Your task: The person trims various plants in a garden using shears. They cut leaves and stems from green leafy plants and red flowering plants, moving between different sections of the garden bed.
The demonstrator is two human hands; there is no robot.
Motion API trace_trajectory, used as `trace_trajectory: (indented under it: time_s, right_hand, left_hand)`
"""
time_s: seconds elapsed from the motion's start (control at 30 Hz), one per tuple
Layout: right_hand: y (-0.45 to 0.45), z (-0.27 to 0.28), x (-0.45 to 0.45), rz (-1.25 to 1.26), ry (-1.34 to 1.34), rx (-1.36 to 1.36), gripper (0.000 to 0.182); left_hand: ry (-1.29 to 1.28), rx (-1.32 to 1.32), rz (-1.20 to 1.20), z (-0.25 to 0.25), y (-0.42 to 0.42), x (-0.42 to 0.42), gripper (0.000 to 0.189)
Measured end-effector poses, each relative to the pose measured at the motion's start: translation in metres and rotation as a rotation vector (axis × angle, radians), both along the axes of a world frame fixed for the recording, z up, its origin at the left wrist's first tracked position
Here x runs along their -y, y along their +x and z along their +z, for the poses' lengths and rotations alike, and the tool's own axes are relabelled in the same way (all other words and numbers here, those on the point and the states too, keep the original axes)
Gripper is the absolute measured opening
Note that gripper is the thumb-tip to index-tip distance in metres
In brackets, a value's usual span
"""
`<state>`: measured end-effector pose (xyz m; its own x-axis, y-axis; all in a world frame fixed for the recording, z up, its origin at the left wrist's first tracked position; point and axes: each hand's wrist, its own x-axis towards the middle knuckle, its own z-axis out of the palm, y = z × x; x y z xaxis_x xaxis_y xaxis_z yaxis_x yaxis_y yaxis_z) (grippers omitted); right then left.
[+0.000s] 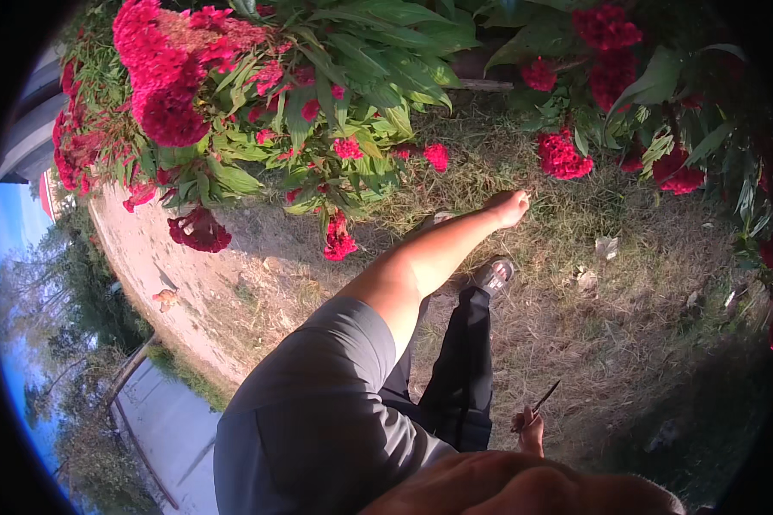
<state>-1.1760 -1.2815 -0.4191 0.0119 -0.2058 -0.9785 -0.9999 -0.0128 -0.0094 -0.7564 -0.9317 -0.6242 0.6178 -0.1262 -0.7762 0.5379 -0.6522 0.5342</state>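
Observation:
My left hand [509,207] reaches out over the grass with its fingers curled closed; no object shows clearly in it. Red cockscomb flowers hang about it, one small head [436,156] to its upper left and a larger one [565,153] to its upper right. Low at the centre right, my right hand [529,428] grips a slim, dark, pointed blade, likely a knife [546,396], with the tip aimed up and to the right. The handle is mostly hidden in the fingers. A big crimson flower head [167,84] stands among green leaves at the upper left.
Dry grass [592,347] covers the ground, with pale dead leaves [606,247] lying on it. My sandalled foot [493,275] is below the left hand. More cockscomb plants [679,170] line the right side. At left are a dirt path [161,257], a pale paved area [167,418] and trees.

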Motion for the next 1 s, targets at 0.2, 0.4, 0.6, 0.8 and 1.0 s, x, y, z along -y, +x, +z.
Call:
trace_trajectory:
  time_s: [0.2, 0.4, 0.6, 0.8, 1.0]
  right_hand:
    - [0.010, 0.052, 0.016, 0.080, 0.030, 0.127, 0.032]
    - [0.033, 0.086, 0.061, -0.108, 0.161, 0.152, 0.026]
    - [0.074, 0.109, 0.051, 0.180, 0.001, 0.089, 0.026]
    - [0.132, 0.125, 0.002, 0.125, 0.017, 0.287, 0.025]
    - [0.191, 0.166, -0.109, 0.182, 0.091, 0.291, 0.017]
  left_hand:
    - [-0.385, -0.355, -0.457, 0.223, -0.079, 0.097, 0.089]
    - [-0.280, 0.325, -0.242, 0.300, -0.136, 0.039, 0.066]
    - [0.139, 0.069, 0.043, 0.282, -0.235, -0.155, 0.029]
    - [0.352, -0.107, 0.409, 0.261, -0.435, -0.321, 0.027]
    - [-0.084, -0.163, 0.694, 0.256, -0.516, -0.350, 0.016]
